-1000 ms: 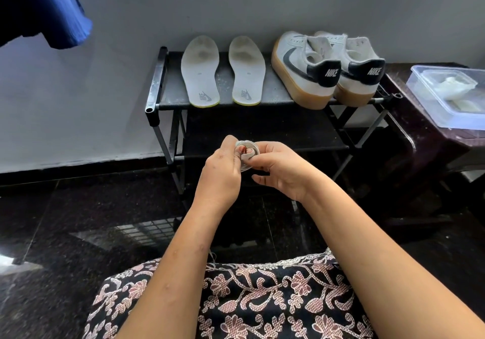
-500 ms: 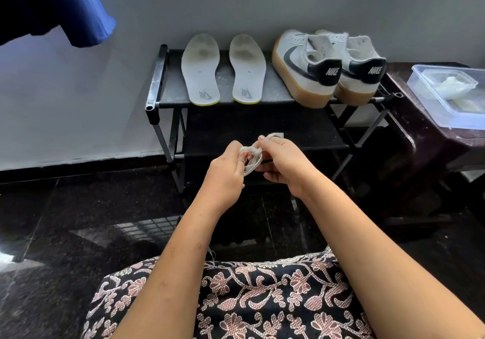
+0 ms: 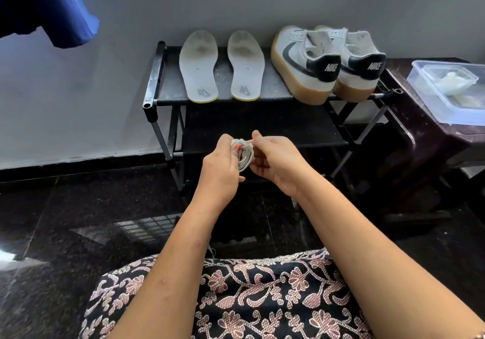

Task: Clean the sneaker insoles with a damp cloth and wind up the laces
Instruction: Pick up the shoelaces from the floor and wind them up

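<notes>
White lace (image 3: 244, 155), bunched into a small coil, sits in mid-air between both hands, just in front of the rack (image 3: 153, 76) and above the dark floor (image 3: 65, 207). The left hand (image 3: 221, 168) is the anchor here: its fingers (image 3: 226, 141) are clamped on the coil's left side so the loops cannot spring loose. The right hand (image 3: 279, 163) pinches the free end at the top of the bundle between thumb and forefinger, with its other fingers curled underneath as a cradle. It reads as the finishing tuck of the winding, though whether the end is already secured cannot be told.

Up on the rack's top shelf, 2 insoles (image 3: 198, 68) lie flat, side by side, face up, likely set out to dry. Beside them stand 2 sneakers (image 3: 304, 66), heels towards the person, eyelets seemingly bare. On the table (image 3: 420, 142) to the right, a clear box (image 3: 430, 97) holds something pale, possibly the cloth; that cannot be told.
</notes>
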Demonstrator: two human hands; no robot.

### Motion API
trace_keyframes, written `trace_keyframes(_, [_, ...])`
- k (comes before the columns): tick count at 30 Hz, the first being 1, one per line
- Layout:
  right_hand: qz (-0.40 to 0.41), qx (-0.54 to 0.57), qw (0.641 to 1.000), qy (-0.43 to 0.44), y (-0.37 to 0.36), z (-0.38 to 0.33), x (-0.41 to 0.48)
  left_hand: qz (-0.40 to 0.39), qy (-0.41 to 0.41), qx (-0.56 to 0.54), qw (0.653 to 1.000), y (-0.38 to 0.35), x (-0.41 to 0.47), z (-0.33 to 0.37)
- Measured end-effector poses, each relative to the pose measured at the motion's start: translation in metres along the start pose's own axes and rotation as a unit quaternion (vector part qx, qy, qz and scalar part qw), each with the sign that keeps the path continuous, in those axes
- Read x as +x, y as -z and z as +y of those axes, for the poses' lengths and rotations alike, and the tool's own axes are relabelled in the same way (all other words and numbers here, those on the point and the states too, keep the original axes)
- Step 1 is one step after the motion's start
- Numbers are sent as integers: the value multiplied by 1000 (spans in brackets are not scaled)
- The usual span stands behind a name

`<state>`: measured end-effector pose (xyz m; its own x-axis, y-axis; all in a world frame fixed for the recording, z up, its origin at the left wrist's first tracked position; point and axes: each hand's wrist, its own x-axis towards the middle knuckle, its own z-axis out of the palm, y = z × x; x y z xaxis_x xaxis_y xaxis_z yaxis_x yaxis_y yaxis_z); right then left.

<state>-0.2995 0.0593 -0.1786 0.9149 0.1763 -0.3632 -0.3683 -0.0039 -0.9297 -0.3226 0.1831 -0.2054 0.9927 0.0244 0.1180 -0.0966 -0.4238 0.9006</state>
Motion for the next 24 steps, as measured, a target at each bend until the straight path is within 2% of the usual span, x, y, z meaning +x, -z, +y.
trace_keyframes(2, [-38, 12, 999, -16, 1, -3, -1, 23, -2, 4, 1000, 1, 1, -1])
trace_keyframes(5, [-82, -49, 995, 12, 6, 0, -3, 31, -7, 10, 999, 2, 0, 0])
trace_keyframes(10, [-57, -51, 997, -19, 8, 1, 0, 17, -22, 55, 998, 1, -3, -1])
trace_keyframes(13, [-46, -32, 998, -8, 6, 1, -2, 11, -28, 72, 997, 0, -3, 1])
trace_keyframes(18, [-42, 36, 998, -26, 5, -4, -3, 15, -16, 60, 998, 2, -2, 2])
trace_keyframes(21, [-22, 107, 993, -46, 5, -7, -1, 8, -10, 41, 999, 1, -2, 4])
trace_keyframes(24, [-34, 175, 983, -50, 4, -5, -2, 6, -13, 27, 1000, 0, -2, 8])
